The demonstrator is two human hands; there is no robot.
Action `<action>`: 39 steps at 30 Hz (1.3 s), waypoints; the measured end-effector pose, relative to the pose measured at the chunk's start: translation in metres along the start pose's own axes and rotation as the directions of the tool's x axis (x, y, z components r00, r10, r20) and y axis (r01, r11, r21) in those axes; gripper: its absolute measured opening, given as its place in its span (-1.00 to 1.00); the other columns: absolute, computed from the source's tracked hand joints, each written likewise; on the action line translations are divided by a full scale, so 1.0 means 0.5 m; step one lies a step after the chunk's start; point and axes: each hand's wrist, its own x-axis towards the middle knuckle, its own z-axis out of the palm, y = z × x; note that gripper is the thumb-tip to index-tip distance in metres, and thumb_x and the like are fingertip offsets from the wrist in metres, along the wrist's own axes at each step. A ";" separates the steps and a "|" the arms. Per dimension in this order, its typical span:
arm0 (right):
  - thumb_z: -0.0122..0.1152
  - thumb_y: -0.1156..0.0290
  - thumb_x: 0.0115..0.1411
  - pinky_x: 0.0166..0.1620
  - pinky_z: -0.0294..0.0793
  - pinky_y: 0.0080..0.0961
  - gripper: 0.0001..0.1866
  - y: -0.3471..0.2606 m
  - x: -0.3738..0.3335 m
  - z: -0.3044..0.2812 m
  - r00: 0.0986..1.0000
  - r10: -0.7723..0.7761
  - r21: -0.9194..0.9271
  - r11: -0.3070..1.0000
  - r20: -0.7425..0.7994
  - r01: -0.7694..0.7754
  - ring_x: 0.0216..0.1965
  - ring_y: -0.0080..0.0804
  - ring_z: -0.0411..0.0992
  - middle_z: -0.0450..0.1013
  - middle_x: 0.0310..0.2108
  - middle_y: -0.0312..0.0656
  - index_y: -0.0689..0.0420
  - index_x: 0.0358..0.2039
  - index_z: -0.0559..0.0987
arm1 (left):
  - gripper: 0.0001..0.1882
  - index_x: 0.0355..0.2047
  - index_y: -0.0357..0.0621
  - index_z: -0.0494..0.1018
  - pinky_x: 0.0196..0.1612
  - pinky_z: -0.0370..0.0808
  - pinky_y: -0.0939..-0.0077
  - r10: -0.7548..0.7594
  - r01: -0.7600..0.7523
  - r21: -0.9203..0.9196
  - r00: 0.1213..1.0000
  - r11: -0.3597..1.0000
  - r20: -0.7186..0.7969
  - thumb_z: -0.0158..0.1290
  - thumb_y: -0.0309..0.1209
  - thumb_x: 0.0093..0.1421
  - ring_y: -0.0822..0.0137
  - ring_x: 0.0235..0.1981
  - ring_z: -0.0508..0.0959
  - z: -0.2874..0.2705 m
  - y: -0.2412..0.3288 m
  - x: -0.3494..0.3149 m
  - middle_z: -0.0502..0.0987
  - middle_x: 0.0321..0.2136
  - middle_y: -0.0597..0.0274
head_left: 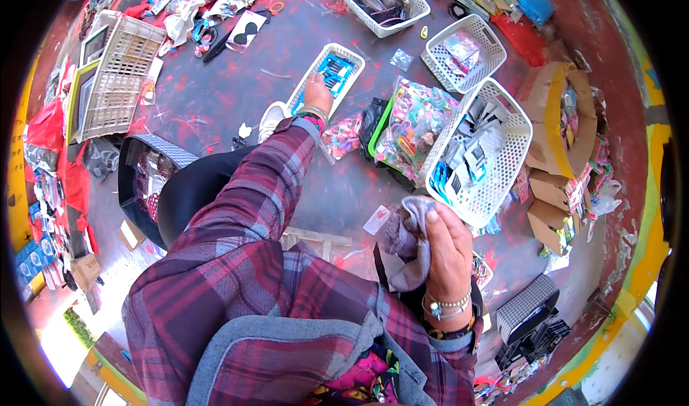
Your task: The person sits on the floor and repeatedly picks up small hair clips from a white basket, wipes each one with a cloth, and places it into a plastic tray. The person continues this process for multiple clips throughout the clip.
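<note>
At the left of the frame, a pale lattice crate (122, 76) lies tipped on the dark floor, with framed articles at its open side. Towards the upper left lies a white card (247, 33) with dark heart shapes.

At upper centre, the left hand (318, 95) is inside a small white basket (347, 52), its fingers at blue packs (337, 69). Whether it grasps one or only rests there cannot be told; the fingertips are not clear.

Right of this, a bag of small multicoloured goods (416, 130) sits on a green-edged tray. At lower right of centre, the right hand (448, 252) is closed around a bunched grey cloth (410, 252), held clear of the baskets. Just above it, a larger white basket (506, 183) contains silver-grey packs (477, 144) and some blue ones. An open cardboard box (549, 112) stands at the far right.

Progress: handling of the blue packs appears under way, in my judgement. Several lie in the small basket and more in the larger one; which are finished and which remain cannot be established.

Markings: print on the packs is too small to read; no brand can be confirmed.
</note>
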 end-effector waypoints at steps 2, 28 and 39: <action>-0.11 0.37 0.25 -0.26 0.36 -0.68 -0.70 -0.001 0.006 -0.003 0.998 0.052 0.063 0.997 -0.024 -0.051 -0.34 -0.61 0.39 0.46 -0.34 -0.24 0.33 -0.15 0.45 | -0.55 -0.03 -0.50 0.23 0.14 0.16 0.19 0.027 -0.021 0.100 0.997 0.995 -0.067 -0.21 -0.52 0.04 -0.18 0.07 0.23 0.054 -0.017 0.001 0.26 -0.02 -0.35; 0.01 0.36 0.19 -0.25 0.40 -0.61 -0.71 0.020 -0.025 -0.044 0.977 0.204 0.569 0.798 0.060 -0.202 -0.30 -0.60 0.38 0.40 -0.26 -0.28 0.22 -0.10 0.36 | -0.77 -0.29 -0.19 0.46 -0.17 0.37 0.21 0.561 -0.588 0.029 0.754 0.808 -0.341 -0.10 -0.38 0.09 0.05 -0.27 0.47 -0.034 0.291 0.069 0.52 -0.37 0.08; 0.04 0.32 0.05 -0.39 0.28 -0.57 -0.78 0.071 -0.072 -0.085 0.975 -0.134 0.115 0.987 0.175 0.114 -0.49 -0.63 0.24 0.33 -0.56 -0.34 0.24 -0.41 0.46 | -0.26 0.11 -0.27 0.11 0.21 0.09 0.29 0.731 -0.978 -0.103 0.062 0.179 0.680 0.09 -0.39 -0.11 0.02 0.23 0.03 -0.012 0.688 -0.232 0.04 0.17 -0.14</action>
